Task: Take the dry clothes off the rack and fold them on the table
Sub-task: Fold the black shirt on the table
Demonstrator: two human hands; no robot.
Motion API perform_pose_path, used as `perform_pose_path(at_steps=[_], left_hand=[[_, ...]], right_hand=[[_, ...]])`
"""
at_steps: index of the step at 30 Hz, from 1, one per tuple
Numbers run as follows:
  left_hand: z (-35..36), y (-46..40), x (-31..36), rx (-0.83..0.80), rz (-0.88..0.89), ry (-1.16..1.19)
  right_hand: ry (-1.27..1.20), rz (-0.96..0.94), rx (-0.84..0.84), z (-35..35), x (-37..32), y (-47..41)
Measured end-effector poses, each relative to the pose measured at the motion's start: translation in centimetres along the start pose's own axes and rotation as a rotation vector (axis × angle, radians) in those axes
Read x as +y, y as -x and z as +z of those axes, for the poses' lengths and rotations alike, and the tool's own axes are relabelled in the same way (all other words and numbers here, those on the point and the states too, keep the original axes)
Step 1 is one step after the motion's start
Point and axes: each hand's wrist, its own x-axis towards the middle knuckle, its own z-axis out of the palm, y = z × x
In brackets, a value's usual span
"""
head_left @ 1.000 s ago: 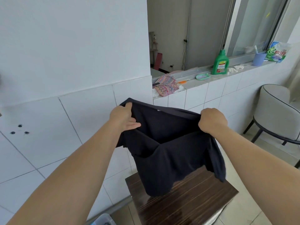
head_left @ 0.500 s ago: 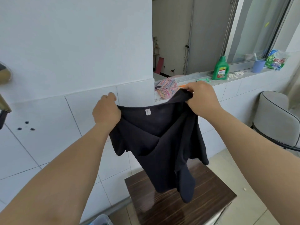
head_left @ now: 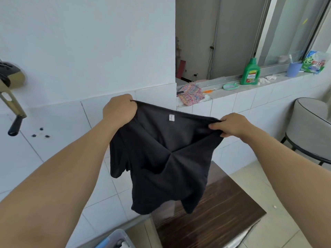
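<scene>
A: Garment position?

B: Black shirt held up in the air, in front of the white tiled wall. Lower hem hangs above the near-left part of the dark wood-grain tabletop; whether it touches, cannot tell. Small white label shows near the top edge.

A: Hands?

B: Left hand fisted round the upper left edge, cloth bunched in the grip. Right hand pinches the upper right edge, thumb on the near side, fingers curled behind. Top edge pulled fairly taut between them, left end higher. Fabric creases toward the middle; one sleeve droops at left.

A: Surroundings?

B: Tiled ledge behind, carrying a green bottle, blue cup, patterned cloth. Grey chair at right. Clear bin on the floor at bottom edge.
</scene>
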Motion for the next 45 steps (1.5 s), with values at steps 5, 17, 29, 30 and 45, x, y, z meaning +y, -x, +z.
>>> perform_pose_path(at_steps=[5,17,29,30,45], left_hand=[[-1.6,-0.1,-0.5,-0.397,0.147,-0.044],[-2.6,-1.0,-0.9,-0.294,0.087,0.371],[-0.5,-0.9,4.9,-0.34,-0.265,0.547],[-0.5,-0.6,5.7,-0.352,-0.323,0.647],[0.8,2.4,12.1,-0.527,-0.381,1.121]], right_hand=[[0.458,-0.167,-0.164,-1.0,0.2,-0.2],[-0.283,-0.244,0.331,-1.7,0.2,-1.0],[-0.753,0.153,0.209,-1.4,-4.5,-1.1],[-0.823,0.173,0.151,-1.4,-5.0,-0.9],[-0.592,-0.312,-0.259,0.7,-7.4,0.9]])
